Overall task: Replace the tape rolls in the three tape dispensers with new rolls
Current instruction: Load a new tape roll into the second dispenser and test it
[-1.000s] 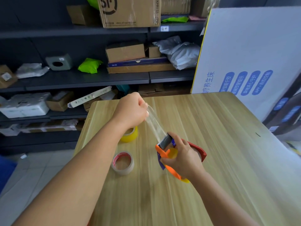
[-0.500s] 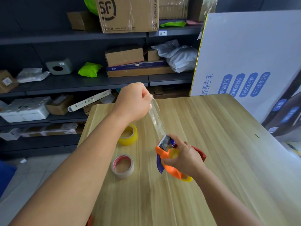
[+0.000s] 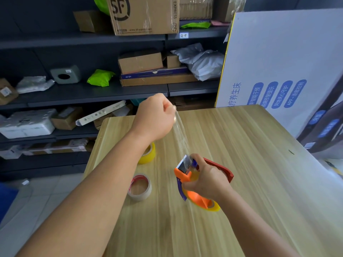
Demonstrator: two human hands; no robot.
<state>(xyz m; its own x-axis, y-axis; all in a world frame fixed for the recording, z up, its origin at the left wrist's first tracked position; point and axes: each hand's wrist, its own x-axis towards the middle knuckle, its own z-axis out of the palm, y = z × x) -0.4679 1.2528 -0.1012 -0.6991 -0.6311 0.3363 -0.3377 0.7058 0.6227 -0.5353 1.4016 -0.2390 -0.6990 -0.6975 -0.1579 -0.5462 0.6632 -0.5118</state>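
Left hand (image 3: pixel 155 118) up above the far side of the wooden table (image 3: pixel 250 164), fist-like, knuckles toward the camera, fingers curled tight and pinching the free end of a clear tape strip (image 3: pixel 181 135). Forearm stretched long and diagonal from the bottom left corner. Strip pulled taut, slanting down to the serrated blade end of the orange tape dispenser (image 3: pixel 185 175). Right hand (image 3: pixel 208 179) wrapped over the top of that dispenser, fingers curled round its body, thumb side toward the blade, wrist coming in from the lower right. Dispenser tilted, held just over the tabletop, yellowish roll poking out at its lower end; a red dispenser (image 3: pixel 221 168) peeking out right behind the hand, can't tell if touching. Left of the hands, sitting flat on the table: a yellow tape roll (image 3: pixel 149 154), partly hidden by the left forearm, and nearer the camera a clear roll with a red core (image 3: pixel 140 187). Dark shelves (image 3: pixel 83 93) with cardboard boxes behind the table.
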